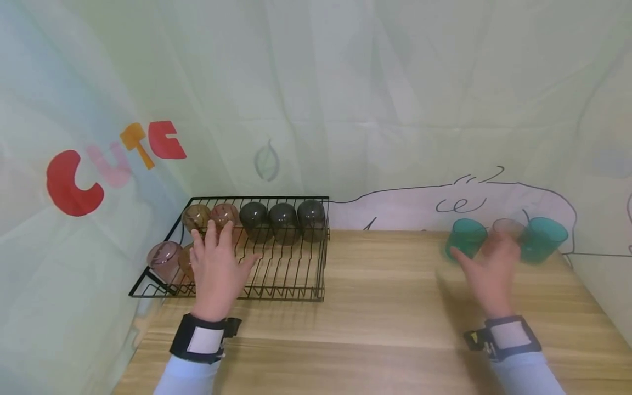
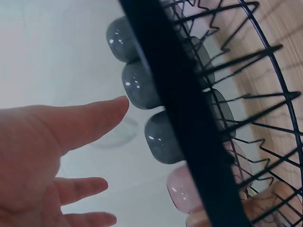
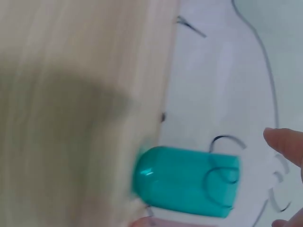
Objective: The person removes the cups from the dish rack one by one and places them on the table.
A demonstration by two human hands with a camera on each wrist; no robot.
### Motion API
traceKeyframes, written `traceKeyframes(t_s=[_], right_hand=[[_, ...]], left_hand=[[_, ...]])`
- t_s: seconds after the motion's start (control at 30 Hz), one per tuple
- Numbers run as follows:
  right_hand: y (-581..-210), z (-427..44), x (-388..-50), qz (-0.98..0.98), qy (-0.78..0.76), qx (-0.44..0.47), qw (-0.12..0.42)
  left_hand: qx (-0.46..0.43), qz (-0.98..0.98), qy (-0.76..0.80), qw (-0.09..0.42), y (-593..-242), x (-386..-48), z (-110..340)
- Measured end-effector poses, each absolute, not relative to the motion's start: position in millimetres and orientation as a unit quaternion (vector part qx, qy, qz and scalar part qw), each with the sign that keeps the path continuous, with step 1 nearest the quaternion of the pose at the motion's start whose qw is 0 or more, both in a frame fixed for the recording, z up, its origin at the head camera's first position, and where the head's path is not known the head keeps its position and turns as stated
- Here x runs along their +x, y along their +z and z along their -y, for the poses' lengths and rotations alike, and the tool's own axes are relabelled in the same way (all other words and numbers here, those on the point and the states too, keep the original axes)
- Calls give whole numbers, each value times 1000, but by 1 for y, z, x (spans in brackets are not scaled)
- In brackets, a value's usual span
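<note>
My left hand (image 1: 215,274) is spread over the left part of a black wire rack (image 1: 291,300), fingers straight and holding nothing. Under and beside it, upside-down cups stand in the rack: a pink-purple cup (image 1: 164,258), a partly hidden amber cup (image 1: 185,264), a yellowish cup (image 1: 196,216) and a pink cup (image 1: 224,214). To the right, my right hand (image 1: 494,274) reaches toward a pink cup (image 1: 508,226), thumb spread away from the fingers; whether it touches the cup is unclear. Teal cups flank that cup, one left (image 1: 466,237) and one right (image 1: 543,240), mouths up.
Several dark grey cups, one of them at the back row's right end (image 1: 311,219), are upside down in the rack. A wooden table (image 1: 380,307) carries everything. Printed curtains (image 1: 419,109) hang behind and at both sides.
</note>
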State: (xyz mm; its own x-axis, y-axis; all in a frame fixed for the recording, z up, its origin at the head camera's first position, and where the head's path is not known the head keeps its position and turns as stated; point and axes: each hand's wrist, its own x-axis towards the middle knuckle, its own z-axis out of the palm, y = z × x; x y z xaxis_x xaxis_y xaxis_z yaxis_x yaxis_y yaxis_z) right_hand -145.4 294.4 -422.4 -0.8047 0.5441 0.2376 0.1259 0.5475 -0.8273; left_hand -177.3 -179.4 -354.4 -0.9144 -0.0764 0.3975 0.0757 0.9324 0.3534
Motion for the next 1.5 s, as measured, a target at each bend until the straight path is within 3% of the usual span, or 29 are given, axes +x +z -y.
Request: traceKeyframes(t_s=[0.17,0.4,0.7,1.17,1.5], right_hand=[[-406,-272,-139,862,400,-159,267],[-411,-229,-137,913,373,-47,159],[-423,-202,-129,925,362,64,100],[-417,-192,-126,938,335,86,31],[-415,-187,-127,937,333,98,43]], left_hand=[[24,967,-171,190,-359,-179,187],[38,971,-160,176,-366,-181,197],[72,976,-132,157,-372,-184,201],[88,979,-112,149,-377,-193,209],[102,974,-106,172,-374,-193,216]])
